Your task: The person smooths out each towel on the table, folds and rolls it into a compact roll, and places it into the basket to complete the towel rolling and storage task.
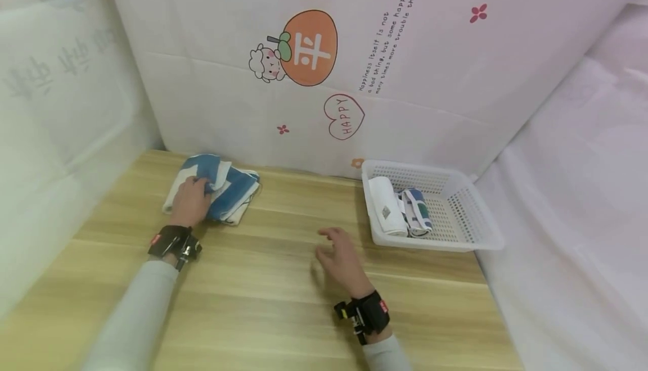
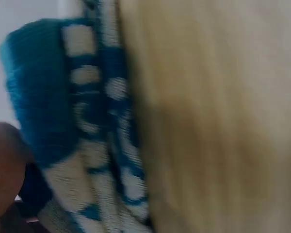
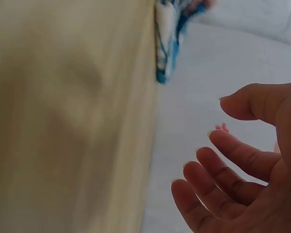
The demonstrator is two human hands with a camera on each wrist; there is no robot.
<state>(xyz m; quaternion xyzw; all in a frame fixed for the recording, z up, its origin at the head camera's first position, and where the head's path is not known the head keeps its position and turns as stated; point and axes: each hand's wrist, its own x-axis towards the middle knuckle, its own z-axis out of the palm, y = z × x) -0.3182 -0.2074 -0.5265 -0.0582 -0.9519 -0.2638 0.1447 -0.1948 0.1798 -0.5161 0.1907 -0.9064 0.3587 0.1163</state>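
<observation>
A blue and white towel point(image 1: 230, 194) lies folded and crumpled at the far left of the table. My left hand point(image 1: 191, 199) pinches its raised fold from above. Close up in the left wrist view, the towel point(image 2: 43, 97) shows stacked patterned layers beside part of the hand point(image 2: 7, 170); most of that hand is outside the view. My right hand point(image 1: 343, 261) hovers over the middle of the table with loosely bent fingers and nothing in it. The right wrist view shows this hand point(image 3: 242, 165) with thumb and fingers apart.
At the right back stands a white perforated basket point(image 1: 486, 244). In its left part sit a rolled white towel point(image 1: 387, 205) and a rolled blue, green and white towel point(image 1: 417, 211). A printed white sheet point(image 1: 228, 107) hangs behind the wooden table point(image 1: 263, 315), with more white sheets at both sides.
</observation>
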